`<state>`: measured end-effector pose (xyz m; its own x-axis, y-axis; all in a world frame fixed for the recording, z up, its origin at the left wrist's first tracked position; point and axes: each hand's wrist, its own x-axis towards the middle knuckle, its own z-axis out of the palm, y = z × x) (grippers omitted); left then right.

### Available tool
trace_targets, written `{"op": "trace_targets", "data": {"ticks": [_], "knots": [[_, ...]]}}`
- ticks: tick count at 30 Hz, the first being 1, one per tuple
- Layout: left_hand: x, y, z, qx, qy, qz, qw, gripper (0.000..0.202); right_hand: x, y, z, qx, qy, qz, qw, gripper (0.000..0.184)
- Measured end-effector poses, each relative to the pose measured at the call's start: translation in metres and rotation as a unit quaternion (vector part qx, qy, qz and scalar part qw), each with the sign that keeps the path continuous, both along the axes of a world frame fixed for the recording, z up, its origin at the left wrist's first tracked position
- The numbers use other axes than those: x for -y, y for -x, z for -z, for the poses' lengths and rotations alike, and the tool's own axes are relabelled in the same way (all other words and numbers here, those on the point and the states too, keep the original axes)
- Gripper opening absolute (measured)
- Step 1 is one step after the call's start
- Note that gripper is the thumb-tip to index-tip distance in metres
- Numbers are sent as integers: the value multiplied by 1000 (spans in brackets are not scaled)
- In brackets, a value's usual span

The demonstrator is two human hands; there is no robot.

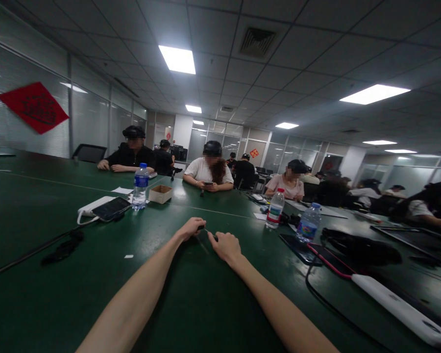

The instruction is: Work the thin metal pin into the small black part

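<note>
Both my arms reach out over the green table (191, 304). My left hand (191, 229) is closed, and a small dark piece (202, 227) pokes out between its thumb and fingers. Just to its right, my right hand (227, 246) is closed too, thumb toward the left hand. Something dark shows by its thumb, too small to name. A faint thin line seems to run between the two hands, but I cannot tell what it is. The hands are a little apart, above the tabletop.
Left of the hands are a water bottle (140, 187), an open cardboard box (160, 194) and a phone (111, 209). On the right stand a red-capped bottle (275, 210) and a blue-capped bottle (308, 223), with a cable and a white power bank (400, 306). Several people sit around.
</note>
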<state>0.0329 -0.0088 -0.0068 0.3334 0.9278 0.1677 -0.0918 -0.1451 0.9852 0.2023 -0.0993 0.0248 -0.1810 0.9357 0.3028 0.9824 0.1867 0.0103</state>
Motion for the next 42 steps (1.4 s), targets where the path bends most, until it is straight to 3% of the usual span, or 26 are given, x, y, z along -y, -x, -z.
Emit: {"op": "trace_targets", "data": {"ticks": [42], "knots": [[5,0,-5,2,6,-14,1000,33,3,3,-2,2,6,10,1000,72]]}}
